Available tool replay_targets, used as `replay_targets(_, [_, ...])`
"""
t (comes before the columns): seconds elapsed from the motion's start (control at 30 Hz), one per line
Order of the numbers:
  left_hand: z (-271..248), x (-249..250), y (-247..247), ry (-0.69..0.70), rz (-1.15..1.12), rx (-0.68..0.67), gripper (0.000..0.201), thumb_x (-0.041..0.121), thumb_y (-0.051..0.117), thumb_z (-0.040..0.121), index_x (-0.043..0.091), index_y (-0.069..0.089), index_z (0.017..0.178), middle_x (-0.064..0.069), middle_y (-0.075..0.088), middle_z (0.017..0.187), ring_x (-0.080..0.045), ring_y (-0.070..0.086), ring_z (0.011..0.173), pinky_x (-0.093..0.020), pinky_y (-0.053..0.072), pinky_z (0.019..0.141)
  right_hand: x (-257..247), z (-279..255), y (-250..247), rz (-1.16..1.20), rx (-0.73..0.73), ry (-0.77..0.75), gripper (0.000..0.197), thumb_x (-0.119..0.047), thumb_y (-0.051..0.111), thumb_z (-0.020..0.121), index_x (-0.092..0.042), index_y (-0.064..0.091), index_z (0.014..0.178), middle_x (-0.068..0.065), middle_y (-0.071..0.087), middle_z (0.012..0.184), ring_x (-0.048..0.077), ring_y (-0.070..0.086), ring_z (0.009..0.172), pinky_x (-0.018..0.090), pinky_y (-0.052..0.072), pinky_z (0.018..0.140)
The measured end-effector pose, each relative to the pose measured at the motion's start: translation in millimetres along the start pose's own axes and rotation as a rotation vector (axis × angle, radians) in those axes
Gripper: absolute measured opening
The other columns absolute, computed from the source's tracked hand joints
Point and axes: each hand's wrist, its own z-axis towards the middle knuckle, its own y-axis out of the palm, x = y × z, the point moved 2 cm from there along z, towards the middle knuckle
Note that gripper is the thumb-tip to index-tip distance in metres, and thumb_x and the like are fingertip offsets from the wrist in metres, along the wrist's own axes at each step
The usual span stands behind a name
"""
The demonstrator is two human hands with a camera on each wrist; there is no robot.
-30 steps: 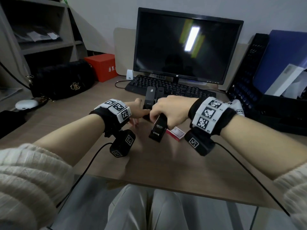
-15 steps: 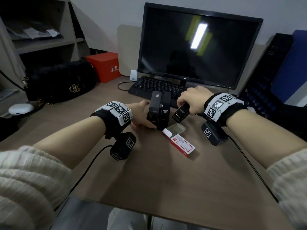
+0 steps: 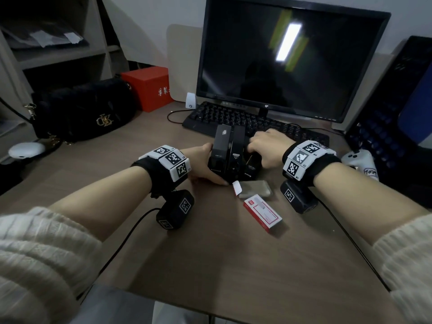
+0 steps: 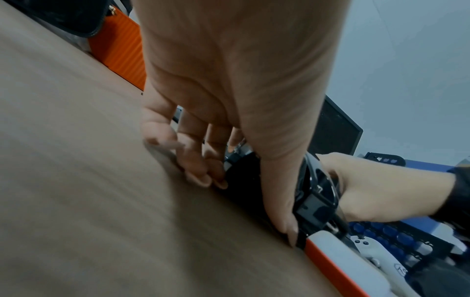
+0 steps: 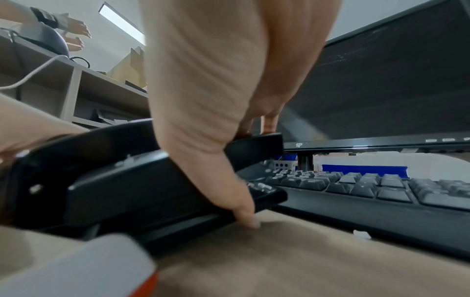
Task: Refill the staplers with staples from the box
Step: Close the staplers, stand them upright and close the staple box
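Observation:
Two black staplers (image 3: 219,153) (image 3: 237,155) stand side by side on the desk in front of the keyboard. My left hand (image 3: 205,167) holds them from the left, its thumb along their near end and its fingers round the far side. A third, smaller black stapler (image 3: 251,168) lies just to their right under my right hand (image 3: 257,152), which grips it; in the right wrist view my thumb runs down this stapler's (image 5: 127,180) side. The red and white staple box (image 3: 263,213) lies nearer me, with its open inner tray (image 3: 256,188) beside the staplers.
A black keyboard (image 3: 233,118) and monitor (image 3: 280,61) stand right behind the staplers. A black handbag (image 3: 88,111) and red box (image 3: 149,87) sit at the back left. A white controller (image 3: 360,160) and a black file rack (image 3: 385,113) are on the right.
My right hand has carried the small stapler from the middle front over to the right of the two standing staplers and lowered it to the desk. The left hand stayed on the pair.

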Motion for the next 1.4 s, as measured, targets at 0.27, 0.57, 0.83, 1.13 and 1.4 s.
replay_targets(0.27, [8.2,-3.0,4.5,0.015,-0.004,0.03,0.121,0.079,0.08,0.026,0.027,0.048,0.129,0.013,0.066,0.113,-0.009,0.063,0.104,-0.034,0.055,0.09,5.1,-6.5,1.0,0.127,0.082,0.041,0.045,-0.015,0.06,0.081,-0.019,0.055,0.125,-0.002,0.048,0.129,0.021,0.037,0.126,0.035,0.03,0.102])
replay_targets(0.57, [1.2,4.1,4.0,0.054,-0.018,0.038,0.102,0.062,0.085,0.046,0.026,0.046,0.132,0.012,0.063,0.118,-0.009,0.059,0.111,-0.029,0.046,0.099,7.7,-5.0,18.2,0.634,-0.058,0.319,0.075,-0.013,0.06,0.083,-0.019,0.025,0.149,0.015,0.052,0.132,0.03,0.055,0.114,0.033,0.048,0.09])
replay_targets(0.83, [5.0,2.9,3.4,0.023,-0.024,0.021,0.114,0.066,0.086,0.036,0.028,0.044,0.134,0.014,0.063,0.12,-0.007,0.059,0.111,-0.031,0.046,0.101,4.8,-7.1,24.4,0.952,-0.1,0.345,0.088,-0.005,0.068,0.078,-0.018,0.019,0.15,0.015,0.06,0.124,0.028,0.062,0.109,0.046,0.052,0.094])
replay_targets(1.13, [8.2,5.1,4.0,0.027,-0.016,-0.003,0.113,0.065,0.088,0.038,0.027,0.044,0.135,0.014,0.06,0.122,-0.007,0.057,0.111,-0.03,0.046,0.101,3.6,-9.8,29.3,1.074,-0.104,0.389,0.088,-0.005,0.068,0.08,-0.017,0.017,0.151,0.014,0.059,0.12,0.031,0.065,0.103,0.044,0.055,0.089])
replay_targets(1.4, [4.3,10.2,4.1,0.013,0.068,0.013,0.127,0.076,0.078,0.03,0.028,0.037,0.141,0.012,0.057,0.129,-0.011,0.056,0.116,-0.035,0.046,0.103,-1.1,-13.4,26.5,0.652,-0.29,0.446,0.075,-0.028,0.064,0.079,-0.013,0.025,0.141,0.01,0.036,0.134,0.026,0.051,0.099,0.034,0.049,0.079])
